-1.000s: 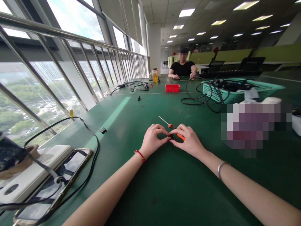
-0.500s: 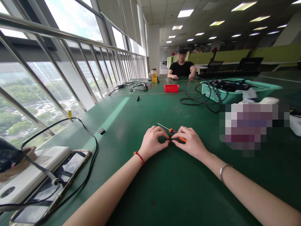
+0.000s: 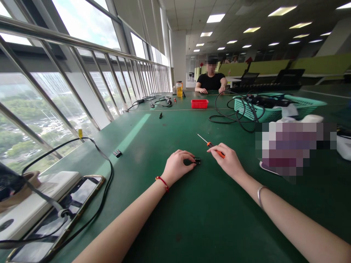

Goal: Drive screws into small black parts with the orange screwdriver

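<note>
Between the thumb and fingers of my left hand (image 3: 179,163) is a small black part (image 3: 197,160), held at the table surface; its exact kind is too small to make out. My right hand (image 3: 227,157) is closed on a screwdriver (image 3: 210,144) with an orange and black handle. The thin metal shaft points up and to the left, away from me, with its tip apart from the black part. Farther left on the green table (image 3: 153,215) lies another small black piece (image 3: 117,153), and a smaller black piece (image 3: 160,115) lies farther back.
A phone (image 3: 82,193), a white box-like device (image 3: 41,201) and a looped black cable (image 3: 112,171) lie at left. Farther off are a red tray (image 3: 199,104), a jar (image 3: 179,89) and a teal basket (image 3: 270,115) with cables. A person (image 3: 210,80) sits at the far end.
My right hand has let go of the small black part and moved right, taking hold of the screwdriver and lifting it. My left hand stays at the black part.
</note>
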Demonstrator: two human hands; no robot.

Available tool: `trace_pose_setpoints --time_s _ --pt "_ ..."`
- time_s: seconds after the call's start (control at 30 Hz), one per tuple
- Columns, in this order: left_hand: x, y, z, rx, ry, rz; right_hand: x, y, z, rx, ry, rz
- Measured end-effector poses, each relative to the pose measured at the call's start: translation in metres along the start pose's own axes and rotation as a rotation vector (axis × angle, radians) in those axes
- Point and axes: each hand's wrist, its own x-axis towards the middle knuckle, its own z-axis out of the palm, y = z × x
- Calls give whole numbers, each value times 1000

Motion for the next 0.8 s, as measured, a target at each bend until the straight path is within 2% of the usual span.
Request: trace_pose_setpoints --time_s 0.17,0.27,0.33,0.43,0.53,0.6,0.7,0.8 --pt "2 -2 1 -8 19 -30 1 2 1 -3 -15 6" --pt "-4 -6 -6 27 52 -98 2 2 0 1 -17 25" --pt "-14 -12 -18 66 69 -142 2 3 1 -2 -12 27" --pt "-36 -29 -45 159 116 -239 2 4 2 -15 -15 9" --pt "-62 -50 -76 314 197 -446 1 5 4 -35 -22 -22" --pt "-76 -62 -93 382 243 -532 1 5 4 -46 -23 -32" --pt "-87 -73 -109 405 257 -571 0 5 3 -56 -29 -37" --pt "-87 -76 -119 393 310 -583 0 5 3 -65 -25 -47"
